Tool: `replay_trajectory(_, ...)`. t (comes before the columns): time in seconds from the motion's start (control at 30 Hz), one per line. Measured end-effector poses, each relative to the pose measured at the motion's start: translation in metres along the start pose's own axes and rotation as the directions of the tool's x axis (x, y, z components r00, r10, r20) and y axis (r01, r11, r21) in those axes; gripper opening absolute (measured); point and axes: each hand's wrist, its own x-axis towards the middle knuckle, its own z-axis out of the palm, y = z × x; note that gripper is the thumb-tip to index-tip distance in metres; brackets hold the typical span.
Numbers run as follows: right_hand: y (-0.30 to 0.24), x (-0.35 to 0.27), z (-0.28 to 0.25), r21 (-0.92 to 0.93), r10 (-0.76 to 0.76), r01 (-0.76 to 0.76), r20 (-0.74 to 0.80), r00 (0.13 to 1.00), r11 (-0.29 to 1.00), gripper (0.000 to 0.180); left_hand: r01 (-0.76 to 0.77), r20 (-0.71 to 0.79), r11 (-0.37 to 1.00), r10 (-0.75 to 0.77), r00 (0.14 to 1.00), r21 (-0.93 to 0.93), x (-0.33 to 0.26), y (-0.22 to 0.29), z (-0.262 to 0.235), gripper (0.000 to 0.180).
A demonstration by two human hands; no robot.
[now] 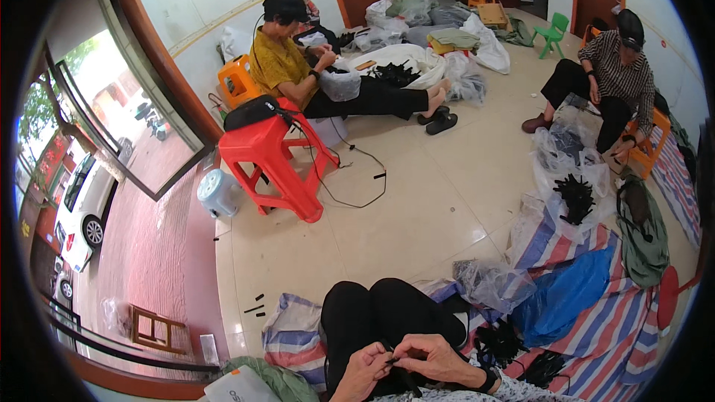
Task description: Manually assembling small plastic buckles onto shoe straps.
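We hold both hands together low over our lap, left hand [363, 371] curled, right hand [432, 357] bent inward, fingertips pinched and meeting between them.

tiled floor [417, 201] bears striped sheet [603, 313], red stool [275, 156].
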Motion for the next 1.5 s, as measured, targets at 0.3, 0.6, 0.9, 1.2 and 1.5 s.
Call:
replay_trajectory(0.3, 0.011, -0.004, -0.002, 0.016, 0.036, -0.036, 0.001, 0.999, 0.999, 0.008, -0.046, -0.001, 0.996, 0.047, 0.999, 0.077, 0.003, -0.011, -0.003, 0.021)
replay_trajectory(0.6, 0.005, 0.004, 0.003, -0.088, 0.003, 0.0, 0.029, 1.0, 0.996, 0.01, 0.069, 0.013, 0.995, -0.068, 0.998, -0.075, 0.006, -0.021, -0.023, 0.019)
replay_trajectory(0.9, -0.032, -0.001, 0.012, -0.123, -0.108, 0.097, -0.085, 0.991, 0.988, 0.008, -0.124, 0.047, 0.992, 0.123, 0.991, 0.015, -0.014, 0.011, 0.002, 0.019)
replay_trajectory(1.2, -0.016, -0.008, 0.004, -0.152, -0.035, 0.024, -0.072, 0.997, 0.988, 0.01, -0.148, 0.127, 0.987, 0.138, 0.982, 0.066, -0.015, 0.018, 0.003, 0.021)
replay_trajectory(1.5, -0.032, -0.028, 0.026, -0.382, -0.123, 0.121, 0.019, 0.992, 0.916, 0.01, -0.211, 0.188, 0.944, 0.165, 0.968, 0.255, -0.038, -0.004, -0.011, 0.021)
